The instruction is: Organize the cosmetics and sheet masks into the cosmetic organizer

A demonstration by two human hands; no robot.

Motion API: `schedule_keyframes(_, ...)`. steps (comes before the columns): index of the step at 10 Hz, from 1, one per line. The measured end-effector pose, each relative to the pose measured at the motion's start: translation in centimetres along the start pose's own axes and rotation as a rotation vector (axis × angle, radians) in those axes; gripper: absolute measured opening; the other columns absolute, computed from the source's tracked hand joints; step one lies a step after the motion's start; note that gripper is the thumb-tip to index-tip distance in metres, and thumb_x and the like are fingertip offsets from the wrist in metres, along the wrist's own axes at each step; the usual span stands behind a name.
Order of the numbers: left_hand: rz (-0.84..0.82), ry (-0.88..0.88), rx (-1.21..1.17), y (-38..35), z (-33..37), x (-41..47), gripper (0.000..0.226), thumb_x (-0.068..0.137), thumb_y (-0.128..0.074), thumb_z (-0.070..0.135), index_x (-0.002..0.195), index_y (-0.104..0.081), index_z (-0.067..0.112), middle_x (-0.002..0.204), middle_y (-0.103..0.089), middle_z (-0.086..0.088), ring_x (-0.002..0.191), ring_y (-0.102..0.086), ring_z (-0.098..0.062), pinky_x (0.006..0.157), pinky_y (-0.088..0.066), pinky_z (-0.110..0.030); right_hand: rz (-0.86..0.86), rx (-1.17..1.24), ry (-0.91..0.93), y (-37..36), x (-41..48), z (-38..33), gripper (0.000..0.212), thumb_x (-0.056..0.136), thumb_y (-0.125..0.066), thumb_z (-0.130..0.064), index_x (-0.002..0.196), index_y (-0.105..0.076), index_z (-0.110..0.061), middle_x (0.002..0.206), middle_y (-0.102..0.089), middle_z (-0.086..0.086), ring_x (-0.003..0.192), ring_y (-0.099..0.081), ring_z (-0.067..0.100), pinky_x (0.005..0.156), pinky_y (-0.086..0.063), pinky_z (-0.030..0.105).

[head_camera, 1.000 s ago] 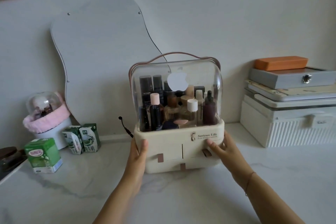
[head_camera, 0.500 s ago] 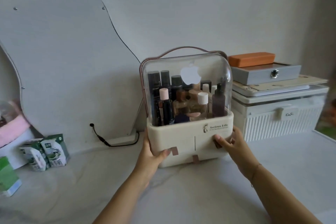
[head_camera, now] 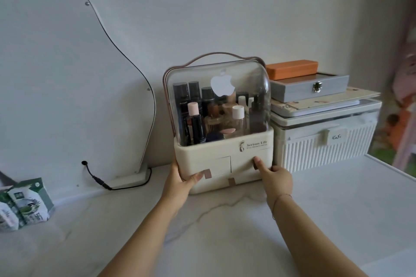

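Head view: a cream plastic cosmetic organizer (head_camera: 225, 157) with a clear domed lid and a dusty-pink carry handle (head_camera: 213, 56) stands upright on the white marble-patterned table (head_camera: 225, 231), close to the wall. Under the lid stand the cosmetics (head_camera: 216, 119), a crowd of dark tubes, a pink-capped stick and a white-capped clear bottle (a white apple sticker (head_camera: 222, 84) on the dome hides a few). The left hand (head_camera: 177, 183) grips the base at its lower left corner, thumb across the front beside a small pink drawer tab, the fingers going round the side out of sight. The right hand (head_camera: 278, 179) holds the lower right corner, its thumb pressed against the front of the right drawer and its fingers curled at the side. Just beside the organizer on the right sits a white ribbed storage box (head_camera: 324, 144), stacked with flat boards, a grey box with a metal clasp (head_camera: 308, 86) and an orange rectangular case (head_camera: 292, 69) on top. To the left a wavy-edged mirror (head_camera: 67, 74) leans at the wall, a black cable (head_camera: 99, 181) plugged in near its foot, and green-and-white cartons (head_camera: 24, 202) stand at the far left edge.
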State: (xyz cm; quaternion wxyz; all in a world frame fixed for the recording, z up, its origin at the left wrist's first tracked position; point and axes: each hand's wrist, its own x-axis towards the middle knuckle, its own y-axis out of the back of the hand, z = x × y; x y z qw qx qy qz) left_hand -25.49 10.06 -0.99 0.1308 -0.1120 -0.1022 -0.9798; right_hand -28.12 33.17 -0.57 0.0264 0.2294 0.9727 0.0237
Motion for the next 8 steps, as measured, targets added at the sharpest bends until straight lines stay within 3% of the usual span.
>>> schedule_keyframes(1,0.019,0.011,0.014,-0.4,-0.4,0.3,0.066,0.071,-0.079,0.029,0.124,-0.04,0.039,0.108,-0.062,0.021,0.098,-0.058,0.006,0.067,-0.044,-0.009,0.088,0.021,-0.001,-0.8,-0.2,-0.2,0.059,0.074,-0.073,-0.046,0.049,-0.029,-0.015,0.047,-0.03,-0.003,0.044,-0.028,0.014,0.046,-0.022,0.026)
schedule_keyframes(2,0.032,0.005,0.022,-0.5,-0.8,0.4,0.071,0.069,-0.08,0.034,0.127,-0.038,0.038,0.108,-0.062,0.022,0.09,-0.058,0.014,0.067,-0.044,-0.007,0.102,0.017,0.011,-1.1,-0.1,0.1,0.061,0.074,-0.072,-0.048,0.05,-0.027,-0.014,0.048,-0.028,-0.002,0.045,-0.026,0.015,0.045,-0.021,0.026)
schedule_keyframes(4,0.025,0.01,0.026,-0.5,-1.0,0.4,0.077,0.065,-0.079,0.042,0.13,-0.039,0.036,0.11,-0.063,0.02,0.097,-0.06,0.006,0.072,-0.046,-0.012,0.12,0.014,0.041,-1.3,0.1,0.6,0.059,0.073,-0.071,-0.049,0.051,-0.03,-0.013,0.048,-0.03,0.0,0.045,-0.027,0.015,0.046,-0.022,0.025)
schedule_keyframes(5,0.034,0.022,0.012,-0.5,-0.9,0.2,0.075,0.071,-0.079,0.034,0.134,-0.039,0.032,0.108,-0.063,0.022,0.091,-0.058,0.014,0.067,-0.044,-0.007,0.108,0.021,0.039,-1.2,0.1,0.6,0.056,0.073,-0.07,-0.05,0.053,-0.035,-0.012,0.052,-0.035,0.001,0.046,-0.031,0.016,0.046,-0.025,0.026)
schedule_keyframes(6,0.0,0.088,-0.001,-0.4,-0.7,-1.3,0.073,0.073,-0.076,0.037,0.136,-0.038,0.034,0.121,-0.059,0.019,0.102,-0.056,0.009,0.078,-0.044,-0.014,0.048,0.04,0.031,-0.8,-0.3,0.6,0.046,0.076,-0.069,-0.048,0.061,-0.044,-0.012,0.062,-0.046,0.004,0.052,-0.04,0.015,0.05,-0.032,0.025)
schedule_keyframes(7,-0.032,0.247,0.033,0.7,-0.4,-3.9,0.09,0.077,-0.075,0.033,0.147,-0.02,0.026,0.145,-0.033,0.013,0.132,-0.04,-0.012,0.104,-0.034,-0.029,-0.048,0.013,0.024,-0.3,-1.3,0.3,0.043,0.079,-0.066,-0.047,0.085,-0.051,-0.007,0.08,-0.052,0.009,0.069,-0.05,0.021,0.064,-0.043,0.032)
schedule_keyframes(8,-0.003,0.304,0.115,2.4,-0.9,-8.4,0.105,0.069,-0.079,0.038,0.15,-0.014,0.017,0.154,-0.024,0.0,0.14,-0.028,-0.014,0.11,-0.021,-0.025,-0.052,-0.027,0.056,0.7,-3.9,0.5,0.049,0.079,-0.071,-0.033,0.111,-0.055,-0.001,0.105,-0.058,0.017,0.099,-0.057,0.031,0.081,-0.044,0.038)
